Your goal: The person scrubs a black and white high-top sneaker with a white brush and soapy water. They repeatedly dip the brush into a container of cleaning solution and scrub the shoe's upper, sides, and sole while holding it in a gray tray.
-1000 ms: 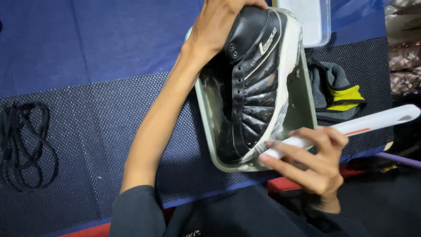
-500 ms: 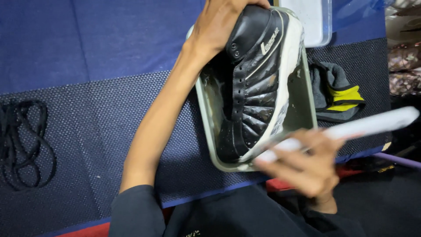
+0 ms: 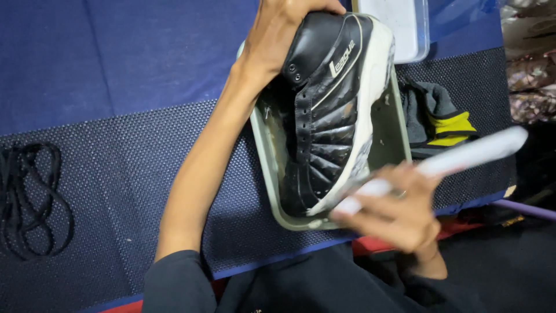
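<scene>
1. The left hand (image 3: 284, 29) is reaching across from the lower left and is closing around the ankle collar of a black high-top shoe (image 3: 324, 116), holding it on its side.
2. The shoe is lying inside a grey-green rectangular tray (image 3: 263, 153), with its heel toward the top of the view, its toe toward the bottom and its white sole facing right. Its lace holes are standing empty.
3. The right hand (image 3: 399, 211) is wrapping its fingers around the handle of a long white brush (image 3: 463, 156). The head of the brush is touching the white sole edge near the toe, and the hand is appearing blurred.
4. The shoe is looking stiff at the sole and softer in the ribbed upper. It is probably light for one hand, and wet flecks may be making its smooth surface slippery, so the collar seems the firmest place to hold it.
5. A bundle of black laces (image 3: 32, 197) is lying well apart on the dotted mat (image 3: 127, 174) at the left.
6. A grey, black and yellow cloth (image 3: 440, 119) is lying just beside the tray on the right.
</scene>
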